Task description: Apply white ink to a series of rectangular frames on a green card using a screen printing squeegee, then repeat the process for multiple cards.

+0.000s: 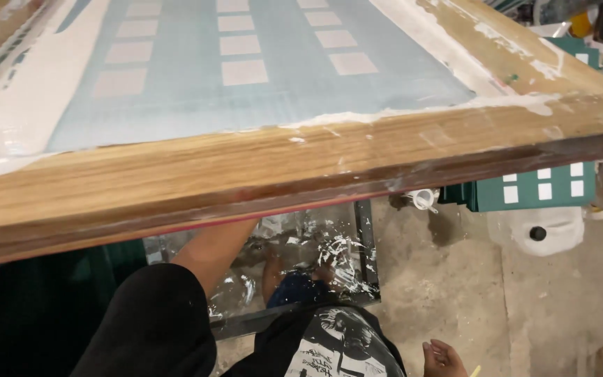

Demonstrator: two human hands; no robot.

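Filling the upper half of the view, a wooden-framed printing screen (266, 77) slants across, its near wooden rail (301, 174) running long from lower left up to upper right, smeared with white paste. The teal mesh carries rows of pale rectangles. The left arm (211, 251) reaches up under that rail — the left hand is hidden behind the wood, so I cannot tell its grip or how far it is open. The right hand (444, 359) sits low by the bottom edge, well below the frame and apart from it, fingers loosely curled, with a thin yellowish tip just beside it; whether it holds that is unclear. Under the rail lies a clear sheet (301, 262) splashed with white. To the right there is bare concrete floor (455, 293), a white plastic jug (546, 230) and a stack of green printed sheets (532, 188) beyond it.
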